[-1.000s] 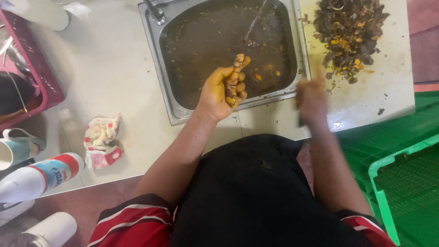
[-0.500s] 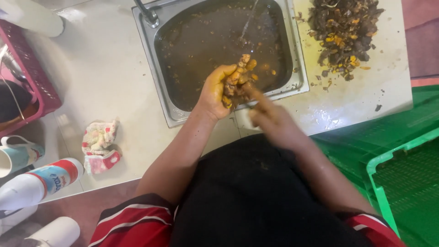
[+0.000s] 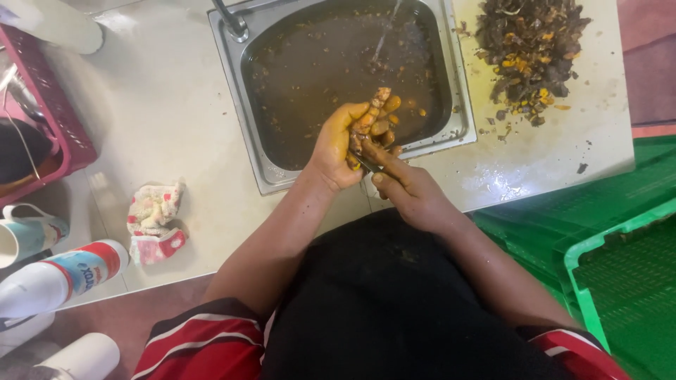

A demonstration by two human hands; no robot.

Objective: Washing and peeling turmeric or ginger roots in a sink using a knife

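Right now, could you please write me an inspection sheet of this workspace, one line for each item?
Surface: pale counter, wet and stained yellow near the sink's right side.
Job's things: knobbly orange root held over the steel sink, which is full of murky brown water; a thin stream falls into it.
Clutter: pile of dark peelings; crumpled cloth; white spray bottle; mug; pink basket.
Grippers: left hand grips the root; right hand presses a dark blade, mostly hidden, against it.
Cables: nothing seen.
Surroundings: green crates at the right; reddish floor.
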